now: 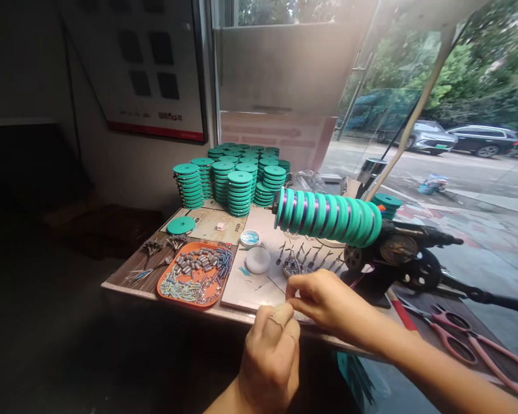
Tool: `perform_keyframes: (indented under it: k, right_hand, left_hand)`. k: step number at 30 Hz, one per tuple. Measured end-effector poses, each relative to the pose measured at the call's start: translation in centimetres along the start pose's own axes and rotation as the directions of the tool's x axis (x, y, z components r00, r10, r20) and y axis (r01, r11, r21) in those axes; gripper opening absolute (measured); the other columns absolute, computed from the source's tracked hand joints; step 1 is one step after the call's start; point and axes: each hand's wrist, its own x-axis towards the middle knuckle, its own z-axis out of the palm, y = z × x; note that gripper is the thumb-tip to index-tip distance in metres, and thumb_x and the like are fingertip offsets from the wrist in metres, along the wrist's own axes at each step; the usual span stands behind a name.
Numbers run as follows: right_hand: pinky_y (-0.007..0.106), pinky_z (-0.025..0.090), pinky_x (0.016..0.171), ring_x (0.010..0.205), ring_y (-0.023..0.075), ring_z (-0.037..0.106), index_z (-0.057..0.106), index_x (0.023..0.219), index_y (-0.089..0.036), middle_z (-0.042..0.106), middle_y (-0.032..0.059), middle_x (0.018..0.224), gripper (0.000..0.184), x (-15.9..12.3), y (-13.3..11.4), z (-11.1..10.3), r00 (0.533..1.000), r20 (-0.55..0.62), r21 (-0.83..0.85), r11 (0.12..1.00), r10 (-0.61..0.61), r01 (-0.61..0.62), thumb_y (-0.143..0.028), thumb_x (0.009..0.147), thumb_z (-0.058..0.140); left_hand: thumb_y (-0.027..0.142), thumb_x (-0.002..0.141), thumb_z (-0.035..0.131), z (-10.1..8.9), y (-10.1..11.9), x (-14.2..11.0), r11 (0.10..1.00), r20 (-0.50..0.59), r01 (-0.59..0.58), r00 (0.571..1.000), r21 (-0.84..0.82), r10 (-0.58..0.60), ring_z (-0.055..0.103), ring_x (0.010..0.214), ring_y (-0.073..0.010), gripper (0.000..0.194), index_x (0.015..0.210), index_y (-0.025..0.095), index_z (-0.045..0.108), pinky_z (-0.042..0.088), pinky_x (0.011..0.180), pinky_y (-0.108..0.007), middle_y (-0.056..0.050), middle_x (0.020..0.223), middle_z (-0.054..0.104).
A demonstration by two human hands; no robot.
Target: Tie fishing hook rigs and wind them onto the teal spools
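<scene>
My left hand [271, 352] is closed in a fist-like pinch just off the table's front edge, a tan wrap on one finger. My right hand [322, 300] touches or nearly touches it, thumb and forefinger pinched together. Whatever is between the fingers is too small or hidden to make out. Just beyond lie a thin stick [276, 284], a small bowl of dark beads [292, 265] and a white round lid or disc [258, 260]. A row of dark sinker-like pieces [314, 257] lies behind. Green spools wound with purple line [328, 217] sit on a hand-cranked winder [399, 248].
An orange tray [160, 283] holds cylindrical weights and small fittings. Stacks of green foam spools [239, 194] stand at the back, with a single spool [181, 225] in front. A small dish [250, 238] holds blue bits. Pink-handled scissors [455, 339] lie at right, near the winder's crank handle [507, 301].
</scene>
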Motion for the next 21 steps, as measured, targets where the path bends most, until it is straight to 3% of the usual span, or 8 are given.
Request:
perform_keyframes:
  k: [4, 8, 11, 13, 14, 16, 18, 21]
  right_hand:
    - [0.018, 0.026, 0.044, 0.043, 0.0075, 0.036, 0.053, 0.051, -0.016, 0.041, -0.0054, 0.044, 0.018, 0.9, -0.3, -0.4, 1.000, 0.024, -0.030, 0.999, 0.018, -0.018, -0.005, 0.065, 0.053]
    - [0.021, 0.033, 0.049, 0.049, 0.0113, 0.046, 0.058, 0.063, -0.017, 0.054, -0.0003, 0.054, 0.014, -1.2, 0.1, 0.1, 0.996, -0.083, 0.011, 1.000, -0.021, 0.022, -0.012, 0.073, 0.050]
    - [0.025, 0.040, 0.059, 0.066, 0.0160, 0.054, 0.058, 0.082, -0.019, 0.061, 0.0058, 0.078, 0.014, -5.0, 0.9, 1.4, 0.931, -0.359, 0.155, 0.979, -0.066, 0.129, -0.019, 0.081, 0.044]
    - [0.023, 0.039, 0.054, 0.060, 0.0146, 0.053, 0.057, 0.076, -0.020, 0.058, 0.0024, 0.069, 0.011, -7.3, 1.7, 3.4, 0.900, -0.414, 0.352, 0.936, 0.139, 0.017, -0.023, 0.081, 0.048]
    - [0.023, 0.039, 0.053, 0.058, 0.0147, 0.052, 0.057, 0.073, -0.020, 0.057, 0.0014, 0.065, 0.011, -8.1, 2.0, 4.7, 0.897, -0.359, 0.477, 0.877, 0.259, -0.063, -0.027, 0.080, 0.051]
    - [0.023, 0.039, 0.051, 0.058, 0.0145, 0.052, 0.059, 0.080, -0.018, 0.059, 0.0023, 0.070, 0.018, -8.7, 2.5, 7.7, 0.899, -0.187, 0.752, 0.647, 0.396, -0.128, -0.036, 0.075, 0.057]
    - [0.020, 0.031, 0.041, 0.043, 0.0091, 0.043, 0.059, 0.082, -0.017, 0.052, -0.0023, 0.055, 0.029, -8.2, 2.6, 10.6, 0.901, -0.043, 0.914, 0.381, 0.432, -0.140, -0.043, 0.069, 0.062]
    - [0.017, 0.022, 0.036, 0.034, 0.0039, 0.030, 0.053, 0.071, -0.016, 0.041, -0.0072, 0.043, 0.033, -7.2, 2.4, 13.0, 0.900, 0.040, 0.995, 0.065, 0.433, -0.076, -0.047, 0.067, 0.064]
  left_hand:
    - [0.003, 0.076, 0.042, -0.5, -0.3, 0.2, 0.991, 0.061, 0.009, 0.998, -0.133, -0.001, 0.050, 0.084, -0.0215, 0.034, 0.099, 0.017, 0.063, 0.039, 0.077, -0.031, -0.014, 0.096, 0.063]
    - [0.010, 0.077, 0.045, -1.0, 0.3, 0.5, 0.907, 0.154, 0.236, 0.969, -0.349, -0.194, 0.051, 0.079, -0.0208, 0.023, 0.082, 0.018, 0.066, 0.038, 0.074, -0.031, -0.011, 0.083, 0.062]
    - [0.019, 0.076, 0.051, -0.7, 0.8, 0.6, 0.672, 0.319, 0.533, 0.846, -0.514, -0.427, 0.048, 0.069, -0.0166, 0.014, 0.065, 0.016, 0.059, 0.037, 0.064, -0.027, -0.006, 0.070, 0.056]
    - [0.025, 0.072, 0.056, -0.3, 1.0, 0.6, 0.428, 0.468, 0.688, 0.718, -0.585, -0.514, 0.043, 0.060, -0.0122, 0.015, 0.062, 0.014, 0.056, 0.033, 0.057, -0.023, -0.003, 0.065, 0.051]
    - [0.027, 0.070, 0.059, -0.1, 1.1, 0.6, 0.317, 0.531, 0.734, 0.662, -0.600, -0.529, 0.040, 0.057, -0.0104, 0.016, 0.063, 0.013, 0.056, 0.031, 0.055, -0.022, -0.001, 0.063, 0.050]
    - [0.029, 0.067, 0.063, 0.3, 1.1, 0.6, 0.173, 0.598, 0.771, 0.596, -0.613, -0.536, 0.037, 0.056, -0.0084, 0.018, 0.065, 0.012, 0.056, 0.029, 0.053, -0.020, 0.000, 0.063, 0.048]
    - [0.030, 0.066, 0.064, 0.6, 1.2, 0.6, 0.109, 0.619, 0.770, 0.580, -0.629, -0.529, 0.040, 0.058, -0.0087, 0.020, 0.064, 0.012, 0.055, 0.030, 0.053, -0.020, 0.000, 0.065, 0.050]
    - [0.033, 0.066, 0.064, 0.8, 1.3, 0.8, 0.090, 0.633, 0.771, 0.577, -0.630, -0.516, 0.044, 0.056, -0.0095, 0.023, 0.063, 0.012, 0.055, 0.032, 0.053, -0.021, -0.001, 0.063, 0.051]
